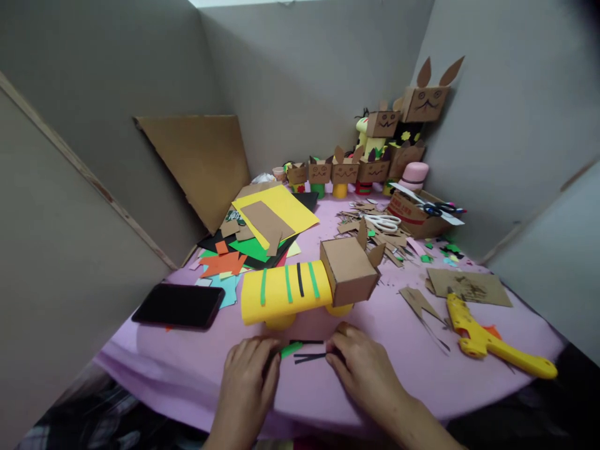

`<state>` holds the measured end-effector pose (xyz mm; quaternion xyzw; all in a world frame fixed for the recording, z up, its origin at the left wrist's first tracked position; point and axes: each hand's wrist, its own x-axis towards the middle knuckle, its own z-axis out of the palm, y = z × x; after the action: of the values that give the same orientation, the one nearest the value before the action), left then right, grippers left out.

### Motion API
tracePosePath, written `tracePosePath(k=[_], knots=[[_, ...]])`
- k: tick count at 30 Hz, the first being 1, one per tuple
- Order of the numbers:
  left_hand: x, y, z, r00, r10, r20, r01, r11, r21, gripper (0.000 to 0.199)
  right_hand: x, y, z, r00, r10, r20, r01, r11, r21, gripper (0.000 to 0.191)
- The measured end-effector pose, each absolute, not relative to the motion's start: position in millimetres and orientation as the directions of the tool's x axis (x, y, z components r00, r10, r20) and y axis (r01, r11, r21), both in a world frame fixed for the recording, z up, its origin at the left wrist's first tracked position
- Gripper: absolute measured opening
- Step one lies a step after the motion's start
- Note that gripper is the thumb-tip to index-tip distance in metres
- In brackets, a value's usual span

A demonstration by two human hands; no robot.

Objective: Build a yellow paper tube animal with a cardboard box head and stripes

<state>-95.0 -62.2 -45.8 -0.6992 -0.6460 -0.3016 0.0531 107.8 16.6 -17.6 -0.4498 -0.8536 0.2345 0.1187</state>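
Note:
My left hand (250, 375) rests low on the table with its fingers curled round one end of a green paper strip (291, 350). Opposite it, my right hand (359, 362) has its fingers drawn together at the ends of thin black paper strips (309, 358); how firmly it grips them is partly hidden. Just beyond both hands lies a cardboard animal: a yellow paper body (276, 292) with green and black stripes, joined to a brown box head (349, 269) with two pointed ears. The head's face is turned away from me.
On the left are a phone (179, 306) and coloured paper sheets (295, 212). Cardboard scraps and white-handled scissors (384, 222) lie behind the head. A yellow glue gun (497, 344) rests at right, near a cardboard tool box (412, 215). Finished-looking cardboard animals (345, 172) line the back.

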Motion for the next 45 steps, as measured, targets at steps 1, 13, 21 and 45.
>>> tracePosePath(k=[1,13,21,45], knots=[[-93,-63,-45,-0.009,0.866,0.5,0.933,-0.172,0.316,0.014,108,17,-18,-0.575,0.818,-0.005,0.709,0.495,-0.502,0.014],[-68,-57,-40,0.056,0.853,0.519,0.928,-0.236,0.288,0.016,117,14,-28,-0.565,0.821,0.083,0.635,0.497,-0.591,0.018],[-63,-59,-43,-0.003,0.829,0.559,0.937,-0.193,0.291,0.013,113,12,-27,-0.584,0.806,0.092,0.649,0.532,-0.544,0.019],[-63,-60,-37,0.019,0.8,0.6,0.914,-0.258,0.314,0.03,125,7,-33,-0.534,0.814,0.228,0.579,0.549,-0.603,0.019]])
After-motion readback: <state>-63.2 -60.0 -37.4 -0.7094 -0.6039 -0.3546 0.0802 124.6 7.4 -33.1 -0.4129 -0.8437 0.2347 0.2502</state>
